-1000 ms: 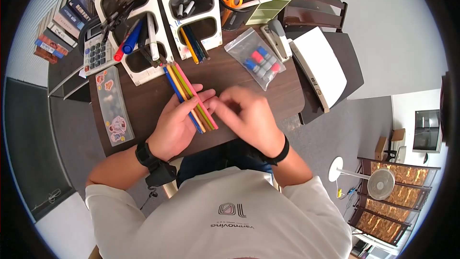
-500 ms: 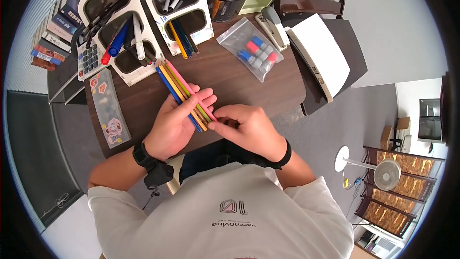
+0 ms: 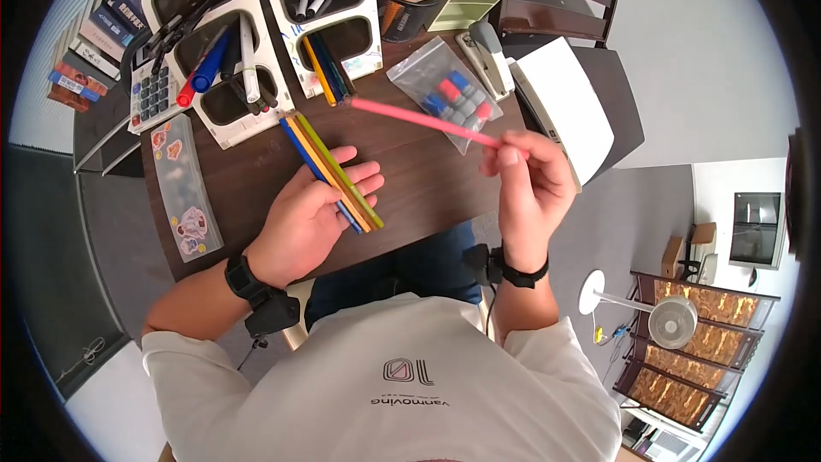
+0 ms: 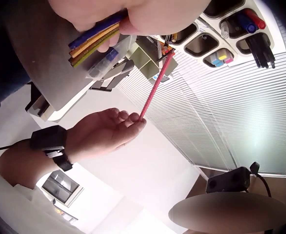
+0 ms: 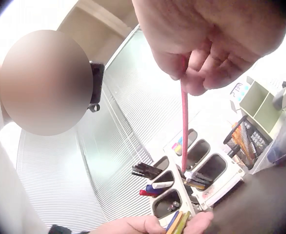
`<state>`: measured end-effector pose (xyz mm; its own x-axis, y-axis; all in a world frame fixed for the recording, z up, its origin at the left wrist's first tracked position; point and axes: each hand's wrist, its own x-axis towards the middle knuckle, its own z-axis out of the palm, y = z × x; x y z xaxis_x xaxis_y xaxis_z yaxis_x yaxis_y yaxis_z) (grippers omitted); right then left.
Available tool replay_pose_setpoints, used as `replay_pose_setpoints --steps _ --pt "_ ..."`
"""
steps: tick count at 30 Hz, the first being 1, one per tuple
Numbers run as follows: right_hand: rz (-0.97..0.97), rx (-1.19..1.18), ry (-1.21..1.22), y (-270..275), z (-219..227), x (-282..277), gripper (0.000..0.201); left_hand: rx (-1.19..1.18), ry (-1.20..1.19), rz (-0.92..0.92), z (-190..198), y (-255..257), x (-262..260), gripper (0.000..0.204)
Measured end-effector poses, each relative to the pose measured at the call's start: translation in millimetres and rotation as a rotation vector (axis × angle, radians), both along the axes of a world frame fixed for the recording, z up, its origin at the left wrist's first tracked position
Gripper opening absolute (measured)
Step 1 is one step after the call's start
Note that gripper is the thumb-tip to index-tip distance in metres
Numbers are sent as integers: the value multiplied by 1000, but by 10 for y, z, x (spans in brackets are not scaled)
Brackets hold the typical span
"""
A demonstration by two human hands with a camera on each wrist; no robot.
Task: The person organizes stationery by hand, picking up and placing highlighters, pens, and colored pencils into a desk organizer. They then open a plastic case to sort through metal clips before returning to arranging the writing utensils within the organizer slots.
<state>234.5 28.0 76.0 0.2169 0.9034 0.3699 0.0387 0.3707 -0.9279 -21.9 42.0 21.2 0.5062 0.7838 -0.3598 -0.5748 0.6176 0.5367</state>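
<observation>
My left hand (image 3: pixel 295 231) holds a small bundle of coloured pencils (image 3: pixel 318 152), blue, yellow-orange and green, under its thumb across the palm. The same pencils' ends (image 4: pixel 91 43) stick out below the hand in the left wrist view. Raised to the right, my right hand (image 3: pixel 537 192) pinches one pink pencil (image 3: pixel 419 117) near its end between thumb and fingers. That pencil points left toward the organizer and is apart from the bundle. In the right wrist view the pink pencil (image 5: pixel 185 122) hangs straight down from the fingertips.
White organizers (image 3: pixel 244 133) with pens and pencils stand at the back left. A zip bag (image 3: pixel 445 90) of red, blue and grey pieces, a stapler (image 3: pixel 489 60) and a mesh cup (image 3: pixel 402 21) lie to the right. A stickered pencil case (image 3: pixel 186 197) is at the left edge.
The right hand has taken the pink pencil out of the left hand's bundle and moved it up and to the right. The left hand still holds the other pencils.
</observation>
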Motion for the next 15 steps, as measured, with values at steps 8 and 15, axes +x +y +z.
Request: replay_pose_setpoints --steps 8,15 --pt "10 126 -687 737 -87 -511 28 -5 -41 -10 13 -5 -6 34" --pt "150 64 -720 833 -114 -724 30 9 -70 -13 7 3 -25 32"
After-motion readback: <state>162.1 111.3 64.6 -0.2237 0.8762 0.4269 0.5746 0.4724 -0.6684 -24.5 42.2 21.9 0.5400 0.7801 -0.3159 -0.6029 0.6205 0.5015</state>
